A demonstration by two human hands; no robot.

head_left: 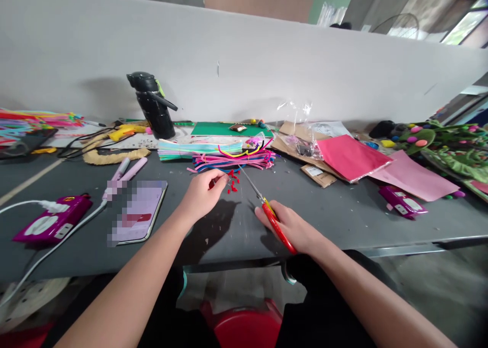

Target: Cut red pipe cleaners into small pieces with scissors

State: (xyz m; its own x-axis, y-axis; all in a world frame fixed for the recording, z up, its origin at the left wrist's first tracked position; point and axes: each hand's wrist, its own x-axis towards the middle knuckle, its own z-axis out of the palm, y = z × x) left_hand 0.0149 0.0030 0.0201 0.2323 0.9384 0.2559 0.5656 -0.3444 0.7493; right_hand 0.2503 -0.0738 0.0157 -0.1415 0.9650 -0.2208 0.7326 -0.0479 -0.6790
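My right hand is wrapped round the red and yellow handles of a pair of scissors. The blades point away from me and to the left, toward the bundles. My left hand is closed in a pinch just above the table; whatever is between its fingertips is too small or hidden to make out. Several short red fuzzy pieces lie scattered beside those fingertips. Behind them is a bundle of pink and purple pipe cleaners, and a pale blue-green bundle lies behind that.
A phone, a pink hair straightener and a purple power strip with cables lie left. A black bottle stands against the partition. Red sheets, a pink sheet and another purple power strip are right.
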